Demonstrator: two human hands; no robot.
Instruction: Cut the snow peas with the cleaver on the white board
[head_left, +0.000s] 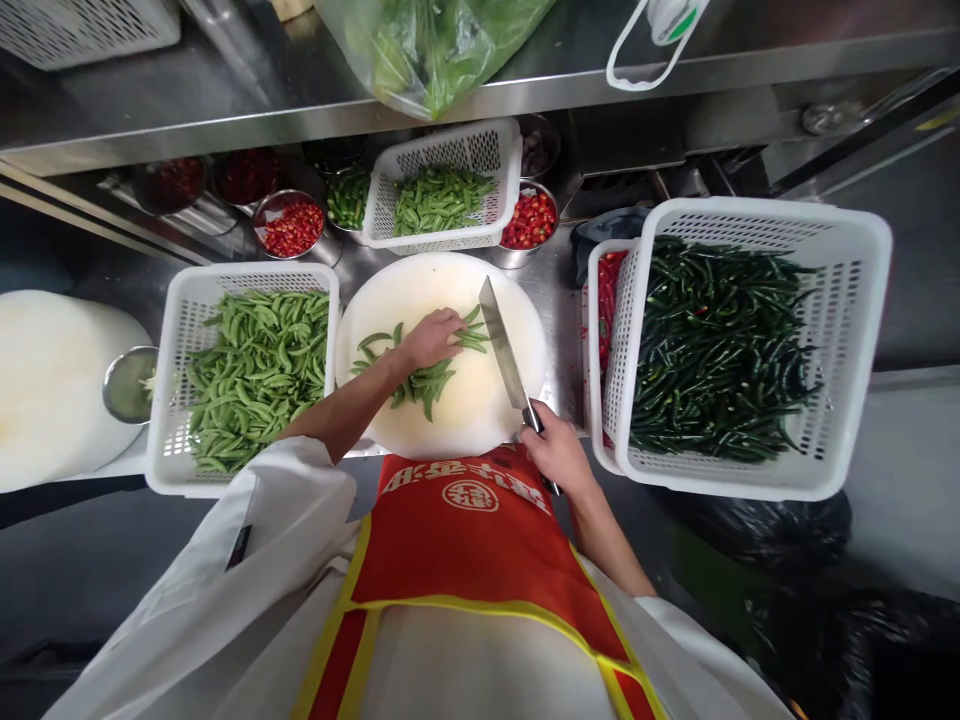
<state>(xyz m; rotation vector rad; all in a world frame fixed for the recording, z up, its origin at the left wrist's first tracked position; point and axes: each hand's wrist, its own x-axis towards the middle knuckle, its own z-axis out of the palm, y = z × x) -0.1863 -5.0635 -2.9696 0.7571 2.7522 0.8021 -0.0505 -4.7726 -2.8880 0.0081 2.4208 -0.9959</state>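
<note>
Fingers: left hand (431, 338) flat on glossy pods (424, 382) | right hand (553, 448) clamped — steel cleaver (501, 345) | round white board (465, 290)

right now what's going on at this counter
A person in a red apron is cutting snap peas on a round white board. The left hand presses a bunch of pods flat, while the right hand grips the cleaver, its blade beside the pods' ends. A basket of uncut peas sits left, a basket of dark green chillies right.
</note>
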